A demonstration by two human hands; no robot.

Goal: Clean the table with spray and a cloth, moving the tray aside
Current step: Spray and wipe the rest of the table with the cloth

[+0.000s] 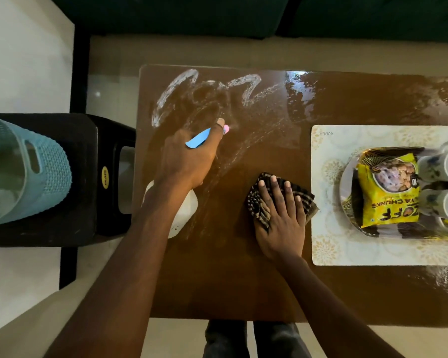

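- Sweep the spray bottle over the drier middle of the surface, so the mist reaches beyond the white foam streaks near the far left corner.
- Your left hand is curled round the bottle's neck, by the blue trigger.
- Your right hand lies flat with its fingers straight, pressing the striped cloth near the surface's middle.
- The tray sits toward the right edge on a placemat; it looks not yet moved aside.
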